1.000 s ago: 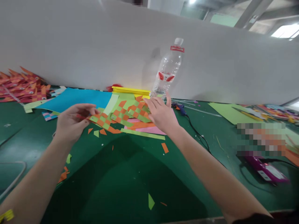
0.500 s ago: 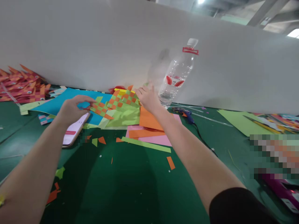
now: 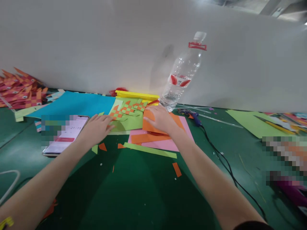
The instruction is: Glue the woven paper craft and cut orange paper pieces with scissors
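Observation:
Several orange-and-green woven paper fish [image 3: 129, 108] lie in a row on a light green paper sheet [image 3: 129, 124]. My left hand [image 3: 99, 127] is at that sheet's left edge, just below the leftmost fish. Its fingers are spread and nothing shows in them. On the right, my right hand [image 3: 159, 118] lies over orange paper [image 3: 178, 121], fingers loosely apart and holding nothing I can see. Pink paper [image 3: 188, 131] pokes out from beneath the orange pieces. Behind the fish runs a yellow folded paper strip [image 3: 136, 94].
A clear bottle [image 3: 182, 70] leans at the white wall. To its right lies a blue glue gun [image 3: 196, 119] with a black cord. Left are a phone [image 3: 69, 139], blue paper [image 3: 72, 102] and piled red-orange woven fish [image 3: 22, 89]. Paper scraps [image 3: 177, 169] dot the green table.
My left hand has let go of a woven fish, which now lies with the others, and its fingers have opened. My right hand has drawn back from the fish onto the orange paper.

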The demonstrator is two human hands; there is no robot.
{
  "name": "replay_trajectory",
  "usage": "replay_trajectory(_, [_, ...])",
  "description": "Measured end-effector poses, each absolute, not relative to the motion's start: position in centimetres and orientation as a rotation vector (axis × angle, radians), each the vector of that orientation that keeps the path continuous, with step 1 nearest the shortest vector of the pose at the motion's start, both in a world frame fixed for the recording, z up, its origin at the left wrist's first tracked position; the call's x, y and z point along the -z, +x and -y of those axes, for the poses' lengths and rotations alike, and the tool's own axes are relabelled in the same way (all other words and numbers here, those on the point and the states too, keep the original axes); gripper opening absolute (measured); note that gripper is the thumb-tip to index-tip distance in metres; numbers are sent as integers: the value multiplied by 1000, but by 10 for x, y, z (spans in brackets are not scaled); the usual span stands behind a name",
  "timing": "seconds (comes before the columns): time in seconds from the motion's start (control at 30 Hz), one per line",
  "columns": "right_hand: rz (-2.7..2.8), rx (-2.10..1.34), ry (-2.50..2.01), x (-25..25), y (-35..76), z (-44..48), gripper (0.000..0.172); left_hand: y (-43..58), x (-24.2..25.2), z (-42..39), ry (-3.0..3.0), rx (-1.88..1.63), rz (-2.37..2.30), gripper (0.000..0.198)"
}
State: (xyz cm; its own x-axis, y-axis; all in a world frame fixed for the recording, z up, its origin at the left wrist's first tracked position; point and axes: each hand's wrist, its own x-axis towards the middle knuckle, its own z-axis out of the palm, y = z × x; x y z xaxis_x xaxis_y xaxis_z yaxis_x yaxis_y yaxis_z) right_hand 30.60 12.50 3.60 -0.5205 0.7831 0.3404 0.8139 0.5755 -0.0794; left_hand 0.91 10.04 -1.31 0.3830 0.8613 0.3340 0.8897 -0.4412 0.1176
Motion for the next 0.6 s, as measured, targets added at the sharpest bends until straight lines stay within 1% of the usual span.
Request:
replay_trajectory(0.17, [2481, 58, -1449, -20, 338, -90, 57, 38, 24, -75, -2457, 287, 1647, 51])
replay_trajectory(0.27, [2520, 50, -1497, -11, 345, -80, 59, 42, 28, -76, -2428, 255, 1676, 52])
replay_trajectory(0.43, [2559, 127, -1493, -4, 343, -74, 45, 36, 27, -87, -2424, 329, 1725, 52])
replay_trajectory(0.6, [2553, 236, -1383, 1, 338, -69, 31, 48, 15, -72, -2471, 532, 1532, 49])
